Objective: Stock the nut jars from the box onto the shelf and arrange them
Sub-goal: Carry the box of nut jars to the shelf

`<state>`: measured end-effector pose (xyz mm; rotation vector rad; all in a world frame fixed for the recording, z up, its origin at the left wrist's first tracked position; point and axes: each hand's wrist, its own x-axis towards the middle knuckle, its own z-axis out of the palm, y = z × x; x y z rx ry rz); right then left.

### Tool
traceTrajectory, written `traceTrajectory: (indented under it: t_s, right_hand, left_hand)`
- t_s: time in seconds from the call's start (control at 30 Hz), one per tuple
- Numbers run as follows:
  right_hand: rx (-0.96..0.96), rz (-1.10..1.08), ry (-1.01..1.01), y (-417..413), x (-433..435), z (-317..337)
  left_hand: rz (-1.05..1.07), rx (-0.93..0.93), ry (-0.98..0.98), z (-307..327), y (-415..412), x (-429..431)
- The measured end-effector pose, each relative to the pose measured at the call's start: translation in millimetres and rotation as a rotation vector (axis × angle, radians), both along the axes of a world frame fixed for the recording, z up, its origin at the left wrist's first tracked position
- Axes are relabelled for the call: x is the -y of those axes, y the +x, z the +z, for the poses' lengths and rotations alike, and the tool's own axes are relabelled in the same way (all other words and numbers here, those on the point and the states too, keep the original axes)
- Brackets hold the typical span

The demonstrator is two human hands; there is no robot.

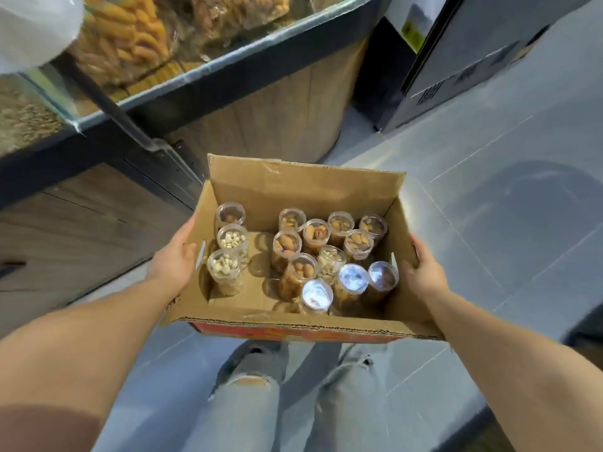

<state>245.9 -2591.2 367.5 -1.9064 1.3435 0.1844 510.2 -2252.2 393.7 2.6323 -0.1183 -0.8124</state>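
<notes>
Holding the cardboard box (pixel 293 190) above the floor, I have both hands clamped on it: my left hand (pixel 173 256) grips the left wall near its rim and my right hand (pixel 424 272) grips the right wall. The box is open at the top, and the nut jars (pixel 316 234) stand upright inside it, all clear plastic with clear lids. Three line the left wall. The far one holds brown nuts and the two nearer ones hold pale pistachios (pixel 232 239). A bare patch of box bottom separates these from a tight cluster on the right, mostly almonds (pixel 287 244), with one jar of pale nuts among them. Three lids at the cluster's near edge glare white, hiding their contents.

Below the box lies a grey tiled floor (pixel 489 207). At upper left, a glass-fronted display case (pixel 228 57) holds bagged snacks, orange sticks (pixel 124 37) among them, above wood-grain cabinet panels (pixel 81 223). A dark carton (pixel 473 60) stands at upper right. Its printing is too blurred to read, as is the red print on the box's near face.
</notes>
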Motion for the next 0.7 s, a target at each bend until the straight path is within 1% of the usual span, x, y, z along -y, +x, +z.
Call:
traceTrajectory:
  t_s: [0.17, 0.27, 0.37, 0.47, 0.57, 0.63, 0.7]
  right_hand:
    - [-0.060, 0.229, 0.001, 54, 73, -55]
    - [-0.033, 0.333, -0.008, 85, 102, -98]
    - [0.006, 0.410, -0.034, 109, 125, -160]
    - [-0.031, 0.473, -0.105, 136, 143, -234]
    - [-0.030, 0.533, -0.145, 161, 152, -303]
    - [-0.030, 0.556, -0.179, 175, 151, -337]
    - [-0.009, 0.573, -0.222, 186, 147, -366]
  left_hand:
    - [0.190, -0.022, -0.050, -62, -18, 36]
    - [0.293, -0.010, -0.050, -112, -25, 51]
    - [0.354, 0.000, -0.077, -180, -26, 63]
    - [0.408, 0.074, -0.095, -251, -27, 71]
    - [0.516, 0.134, -0.142, -322, -27, 73]
    - [0.550, 0.187, -0.157, -364, -27, 70]
    - [0.573, 0.184, -0.152, -398, -26, 66]
